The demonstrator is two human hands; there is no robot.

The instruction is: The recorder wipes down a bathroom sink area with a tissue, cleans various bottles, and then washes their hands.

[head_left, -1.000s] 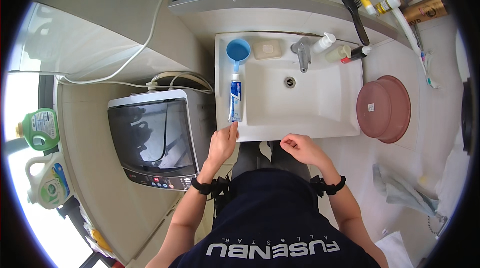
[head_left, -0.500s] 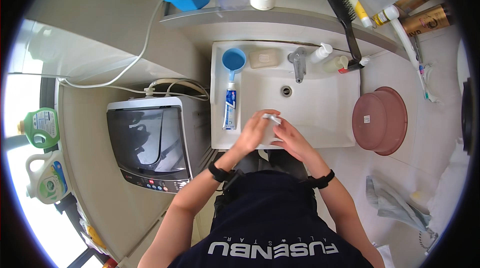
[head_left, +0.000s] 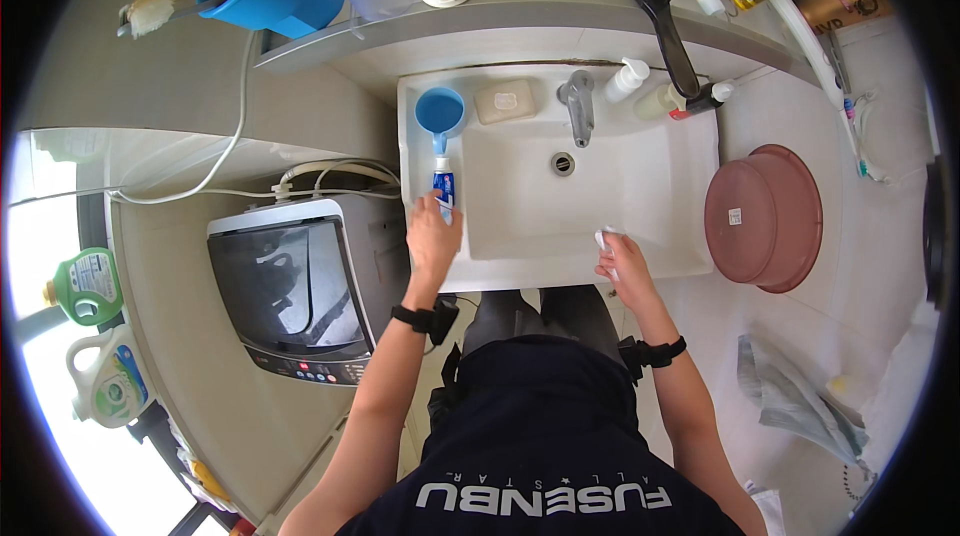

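Observation:
My left hand [head_left: 433, 241] is over the blue-and-white toothpaste tube [head_left: 444, 180], which lies on the sink's left ledge, cap toward the far side. Its fingers are drawn together and cover the tube's near part. A whitish strip shows at the fingertips; I cannot tell whether it is held or part of the tube's print. Over the near right of the white sink [head_left: 540, 272], my right hand [head_left: 626, 264] is closed on a small crumpled white piece [head_left: 602, 236], too small to identify. A blue cup with a handle [head_left: 440, 112] stands beyond the tube's cap.
A soap box [head_left: 505, 102], a metal faucet [head_left: 580, 111] and a white pump bottle [head_left: 627, 81] line the sink's far ledge. A hairbrush [head_left: 655, 11] hangs over the shelf edge. Left is a washing machine [head_left: 290, 281]; right, a reddish basin [head_left: 765, 221].
My hands were together over the sink's near edge around a small white thing. They have parted: the left to the toothpaste tube, the right rightward with the white piece. The view has shifted slightly.

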